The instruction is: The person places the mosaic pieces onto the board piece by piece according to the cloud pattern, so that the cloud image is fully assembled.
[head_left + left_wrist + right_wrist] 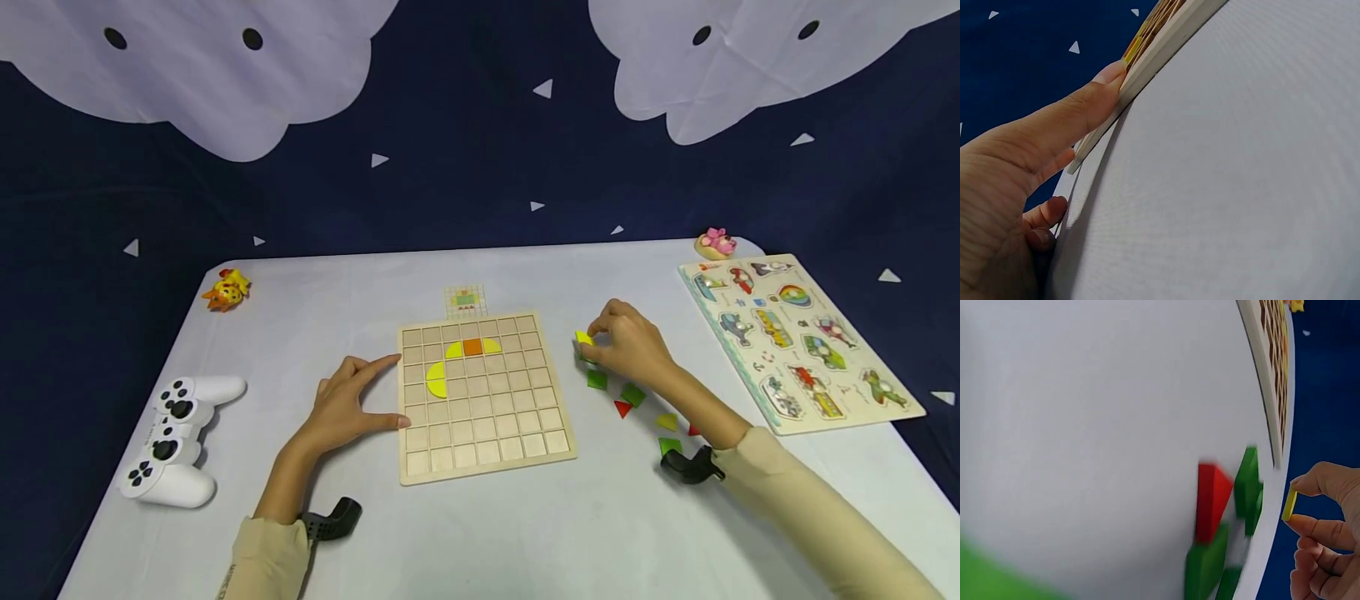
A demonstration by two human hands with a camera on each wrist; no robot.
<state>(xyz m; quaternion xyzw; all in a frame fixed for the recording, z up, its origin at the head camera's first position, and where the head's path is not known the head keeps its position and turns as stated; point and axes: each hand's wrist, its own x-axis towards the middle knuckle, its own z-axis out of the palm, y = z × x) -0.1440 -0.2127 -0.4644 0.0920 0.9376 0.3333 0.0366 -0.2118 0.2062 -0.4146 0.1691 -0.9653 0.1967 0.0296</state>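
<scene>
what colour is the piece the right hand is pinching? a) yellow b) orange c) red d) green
a: the right hand pinches a yellow piece between thumb and fingers, plain in the right wrist view too, while the red and green pieces lie loose on the table.

head: high, forward-down, whole table [525,533] | left wrist: low, close, grid board [1160,50] edge upper centre | right wrist: low, close; shares board [1266,375] upper right
</scene>
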